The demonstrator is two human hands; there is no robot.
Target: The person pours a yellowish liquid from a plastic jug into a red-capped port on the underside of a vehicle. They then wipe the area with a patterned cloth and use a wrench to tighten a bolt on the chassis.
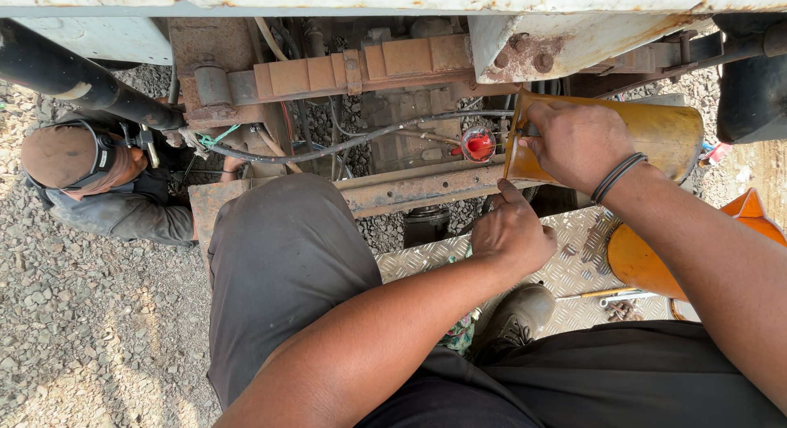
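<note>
My right hand (578, 141) grips the rim of a tilted yellow oil jug (668, 133), its mouth turned toward a red funnel (479, 143) set among the rusty vehicle frame. Just below the jug, my left hand (512, 231) is closed in a fist, thumb up against the jug's lower edge; I cannot see anything in it. Both forearms reach in from the lower right across my grey-trousered knee (279, 264).
Another person (90, 178) in a cap crouches at the left on gravel (82, 330) under the chassis. A leaf spring (352, 71) and hoses cross the top. A checker plate (574, 268) carries an orange funnel (648, 260), wrenches (611, 295) and my shoe (516, 313).
</note>
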